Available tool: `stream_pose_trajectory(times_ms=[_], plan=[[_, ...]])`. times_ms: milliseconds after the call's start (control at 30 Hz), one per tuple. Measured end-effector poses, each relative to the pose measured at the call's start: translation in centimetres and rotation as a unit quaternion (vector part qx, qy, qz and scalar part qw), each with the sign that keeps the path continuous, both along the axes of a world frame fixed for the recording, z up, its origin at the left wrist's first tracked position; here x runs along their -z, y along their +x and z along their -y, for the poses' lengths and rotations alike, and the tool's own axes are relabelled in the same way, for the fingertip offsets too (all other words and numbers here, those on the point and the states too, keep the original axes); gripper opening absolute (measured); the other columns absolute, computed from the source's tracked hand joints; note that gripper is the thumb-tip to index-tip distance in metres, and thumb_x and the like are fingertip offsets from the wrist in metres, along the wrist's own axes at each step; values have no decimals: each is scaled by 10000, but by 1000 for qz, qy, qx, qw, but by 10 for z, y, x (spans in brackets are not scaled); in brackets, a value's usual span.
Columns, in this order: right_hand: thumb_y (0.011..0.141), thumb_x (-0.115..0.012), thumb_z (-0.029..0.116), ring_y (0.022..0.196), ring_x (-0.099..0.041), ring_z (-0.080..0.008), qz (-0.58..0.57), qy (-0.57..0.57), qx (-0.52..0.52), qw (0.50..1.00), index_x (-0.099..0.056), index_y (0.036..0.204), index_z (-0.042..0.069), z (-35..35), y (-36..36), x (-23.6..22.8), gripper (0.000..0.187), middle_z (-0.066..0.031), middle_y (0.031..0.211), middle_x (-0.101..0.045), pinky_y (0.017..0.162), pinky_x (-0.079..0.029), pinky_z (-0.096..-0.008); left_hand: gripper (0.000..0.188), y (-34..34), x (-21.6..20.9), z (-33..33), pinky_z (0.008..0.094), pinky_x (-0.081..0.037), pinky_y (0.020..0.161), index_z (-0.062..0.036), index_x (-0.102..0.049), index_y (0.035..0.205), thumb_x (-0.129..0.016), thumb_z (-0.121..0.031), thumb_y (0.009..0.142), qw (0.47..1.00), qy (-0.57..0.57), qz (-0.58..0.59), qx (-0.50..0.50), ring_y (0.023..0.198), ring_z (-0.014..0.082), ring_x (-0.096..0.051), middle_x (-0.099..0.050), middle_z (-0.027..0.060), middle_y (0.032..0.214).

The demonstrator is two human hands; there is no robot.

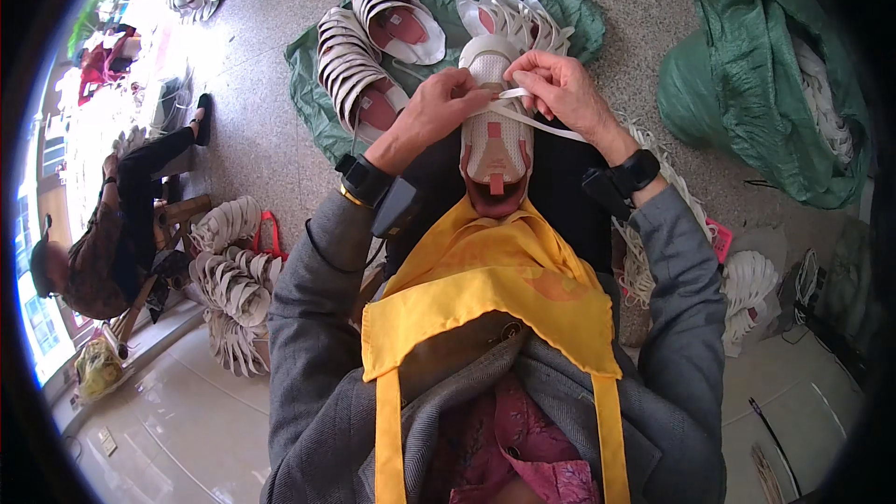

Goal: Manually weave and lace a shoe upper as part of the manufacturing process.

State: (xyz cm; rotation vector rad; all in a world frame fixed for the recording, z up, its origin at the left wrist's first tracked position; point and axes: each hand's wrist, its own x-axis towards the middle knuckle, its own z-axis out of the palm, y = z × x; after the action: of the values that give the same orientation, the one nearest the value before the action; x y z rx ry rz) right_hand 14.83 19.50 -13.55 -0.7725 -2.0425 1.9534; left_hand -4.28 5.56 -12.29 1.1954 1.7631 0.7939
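Observation:
A white mesh shoe upper (497, 145) with pinkish-red patches rests between my knees, its heel opening toward me and its rounded toe pointing away. Over its middle runs a flat white shoelace (511, 113). My left hand (442, 108) is closed at the shoe's left side, thumb and fingertips pinching the lace. On the right, my right hand (566, 93) pinches a short looped part of the same lace, with a loose length trailing below it to the right. Both hands are just above the upper.
Rows of stacked white shoe uppers (347, 63) lie on a green woven sheet (308, 103) ahead. A green sack (695, 84) holding pale pieces stands at right. Bundled white laces (638, 266) hang beside my right leg. More stacked uppers (229, 282) and another seated person (98, 252) are at left.

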Motion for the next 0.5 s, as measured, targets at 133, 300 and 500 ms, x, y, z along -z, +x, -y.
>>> stream_pose_trajectory(times_ms=[133, 300, 500], plan=[[1036, -618, 270, 562, -492, 2, -6, 3, 17, 1000, -677, 1131, 46, -1, -1, 6, 250, 26, 764, -625, 504, -405, -163, 187, -10, -3, 1, 252, -439, 701, -38, -624, 899, -680, -207, 955, 987, -35, 153, -20, 763, 77, -533, -592, -20, 822], [1041, -615, 263, 572, -501, -2, 1, 17, 16, 1000, -665, 1135, 53, 4, -5, 5, 236, 27, 771, -626, 515, -421, -168, 176, -23, 2, 4, 231, -447, 726, -46, -643, 912, -671, -211, 968, 920, -40, 385, -60, 798, 71, -570, -623, -25, 852], [1049, -600, 250, 597, -524, -12, 7, 20, 8, 1000, -652, 1108, 51, 3, -4, 5, 214, 28, 790, -628, 531, -440, -174, 173, -16, -12, -2, 215, -446, 789, -63, -641, 934, -631, -217, 1009, 981, -123, 148, 12, 848, 51, -548, -600, -37, 901]])
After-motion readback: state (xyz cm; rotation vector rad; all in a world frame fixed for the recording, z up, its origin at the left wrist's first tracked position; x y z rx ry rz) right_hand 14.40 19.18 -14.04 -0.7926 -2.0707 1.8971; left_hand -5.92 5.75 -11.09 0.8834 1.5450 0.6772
